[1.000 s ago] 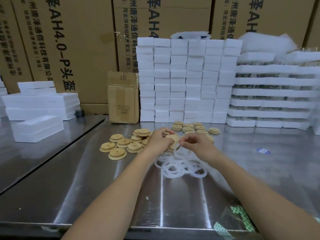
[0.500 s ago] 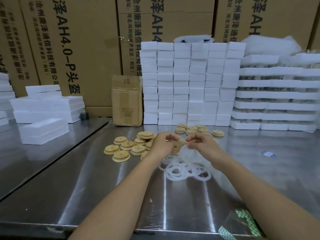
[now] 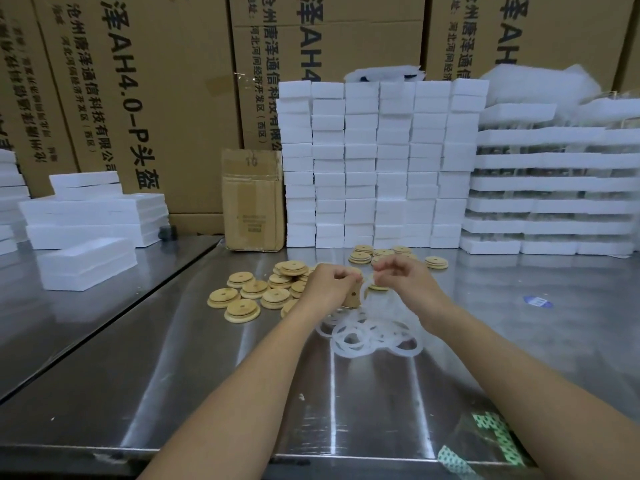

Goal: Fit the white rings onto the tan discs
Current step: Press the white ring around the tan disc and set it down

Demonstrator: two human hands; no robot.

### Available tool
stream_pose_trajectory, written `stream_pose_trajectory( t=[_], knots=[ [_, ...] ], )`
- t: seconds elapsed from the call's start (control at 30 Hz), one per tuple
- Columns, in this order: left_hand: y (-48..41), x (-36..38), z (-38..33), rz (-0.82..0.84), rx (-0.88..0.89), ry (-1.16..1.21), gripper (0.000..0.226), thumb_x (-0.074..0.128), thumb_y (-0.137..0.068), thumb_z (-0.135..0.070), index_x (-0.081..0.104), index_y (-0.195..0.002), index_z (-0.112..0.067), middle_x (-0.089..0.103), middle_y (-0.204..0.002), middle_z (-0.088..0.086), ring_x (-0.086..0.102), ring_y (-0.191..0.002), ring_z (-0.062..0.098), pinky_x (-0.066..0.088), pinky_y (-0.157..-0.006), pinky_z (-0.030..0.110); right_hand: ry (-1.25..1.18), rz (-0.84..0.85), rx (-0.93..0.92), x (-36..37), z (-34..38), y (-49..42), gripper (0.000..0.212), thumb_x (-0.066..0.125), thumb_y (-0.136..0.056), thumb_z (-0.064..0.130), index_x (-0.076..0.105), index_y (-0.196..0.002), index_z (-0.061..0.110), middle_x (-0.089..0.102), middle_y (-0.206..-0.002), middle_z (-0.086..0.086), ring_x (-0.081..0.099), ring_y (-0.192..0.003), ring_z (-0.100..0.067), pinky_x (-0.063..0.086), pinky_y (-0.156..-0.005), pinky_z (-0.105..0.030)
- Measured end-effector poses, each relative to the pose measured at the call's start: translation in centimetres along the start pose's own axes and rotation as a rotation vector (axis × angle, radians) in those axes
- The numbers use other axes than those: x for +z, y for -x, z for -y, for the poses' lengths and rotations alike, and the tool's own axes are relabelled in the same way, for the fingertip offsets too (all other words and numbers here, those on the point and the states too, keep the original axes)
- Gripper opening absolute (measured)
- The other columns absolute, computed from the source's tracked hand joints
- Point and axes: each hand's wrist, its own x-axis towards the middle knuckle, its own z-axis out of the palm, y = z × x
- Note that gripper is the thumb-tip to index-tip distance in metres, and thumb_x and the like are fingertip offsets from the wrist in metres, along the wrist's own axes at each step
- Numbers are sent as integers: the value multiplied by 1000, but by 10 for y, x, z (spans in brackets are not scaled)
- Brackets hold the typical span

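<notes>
Above the shiny steel worktable, the left hand is gripping a round tan wooden disc on edge, fingers curled round it. Just beside it, the right hand is curling its fingertips into a pinch; whether a ring is between them I cannot tell. Beneath both hands, flat translucent white rings are lying heaped, with loose tan discs lying to the left.

White rings overlap in a near-centre heap, tan discs (small hole in each) lie scattered left and far, and a raised disc stands on edge above, a faint held ring just right.
</notes>
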Motion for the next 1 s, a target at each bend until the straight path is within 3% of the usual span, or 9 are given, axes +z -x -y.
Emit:
stream_pose_trajectory(
  t=[0.07, 0.17, 0.27, 0.4, 0.5, 0.63, 0.73, 0.87, 1.0],
  knots=[
    [1, 0, -1, 42, 3, 12, 24, 62, -101, -21, 86, -103, -21, 80, -106, -11, 70, -101, 6, 57, -95, 30, 51, 52, 15, 2, -1, 4, 16, 78, -88, 8, 77, -99, 20, 78, -85, 9, 71, -83, -1, 47, -81, -24],
    [2, 0, -7, 150, -26, 40, 33, 58, -88, -29, 85, -101, -17, 75, -82, -9, 66, -80, 12, 50, -80, 32, -16, 70, 9, 2, 2, 4, 20, 80, -88, 11, 75, -105, 19, 79, -90, 4, 72, -85, -4, 47, -77, -25],
    [5, 1, -12, 199, -18, 40, 38, 52, -73, -31, 81, -93, -19, 71, -78, -12, 61, -76, 10, 47, -74, 27, -47, 43, -32, -2, 7, 1, 22, 83, -88, 11, 76, -107, 17, 80, -94, 3, 74, -87, -5, 49, -70, -17],
    [5, 1, -11, 190, -56, 69, 44, 53, -70, -41, 76, -94, -13, 76, -107, 1, 66, -99, 25, 49, -91, 44, -13, 8, -60, -5, 0, 0, 22, 84, -85, 2, 75, -105, 7, 79, -90, -5, 74, -77, -3, 48, -61, -7],
    [4, -1, -8, 228, -24, -21, 51, 61, -65, -48, 79, -97, -13, 75, -115, 3, 64, -106, 24, 49, -97, 43, 48, 43, -62, -2, -8, 1, 23, 83, -84, -5, 74, -105, 0, 78, -88, -10, 74, -75, -5, 51, -65, -10],
    [7, 1, -3, 387, 13, -159, 35, 66, -73, -34, 79, -104, -27, 74, -104, 3, 64, -94, 20, 50, -91, 41, 96, 57, -85, 2, -12, 2, 19, 81, -85, -7, 74, -101, 1, 78, -87, -12, 75, -76, -8, 53, -67, -12],
    [10, 1, -2, 435, 74, -218, 21, 77, -85, -29, 77, -99, -46, 75, -112, 2, 71, -105, 20, 56, -94, 38, 112, 39, -89, 0, -11, 1, 19, 80, -85, -9, 75, -97, 5, 78, -87, -12, 74, -72, -4, 51, -64, -9],
    [9, 1, -1, 433, 104, -270, 40, 87, -81, -29, 74, -118, -31, 72, -115, -7, 68, -107, 10, 54, -89, 31, 111, 15, -74, -1, -12, 1, 18, 79, -87, -6, 74, -100, 6, 80, -93, -17, 78, -83, -12, 52, -67, -10],
    [12, 1, -1, 401, 162, -239, 34, 83, -92, -43, 76, -121, -26, 79, -110, -1, 74, -107, 18, 58, -100, 46, 105, -20, -64, 0, -11, 0, 17, 79, -88, -3, 74, -102, 6, 79, -95, -15, 78, -88, -19, 55, -74, -16]
  ],
)
